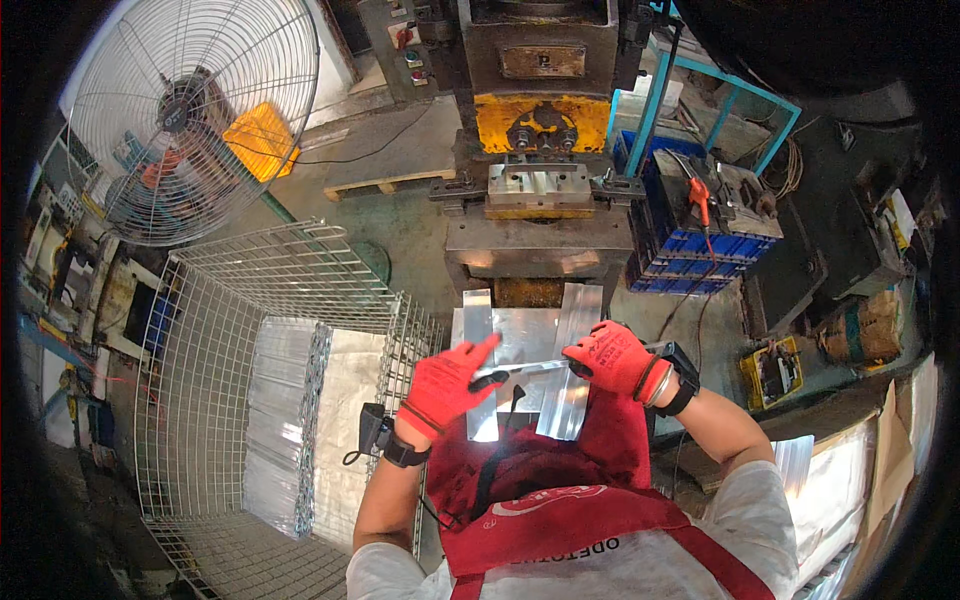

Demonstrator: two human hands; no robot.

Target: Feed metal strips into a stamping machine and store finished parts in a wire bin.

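Note:
My right hand, in a red glove, is closed around one end of a thin shiny metal strip. The strip reaches leftward above my lap. My left hand, gloved alike, is beside the strip's other end with forefinger and thumb apart; the forefinger is slightly blurred. Under the strip lies a flat metal sheet. Two long metal pieces lie over it, a narrow one on the left and a wider ridged one on the right.
A press with a metal die block stands ahead. At left is a wire basket holding stacked metal strips and cardboard. A large fan stands behind it. Blue crates bear tools at right; a yellow basket is nearer.

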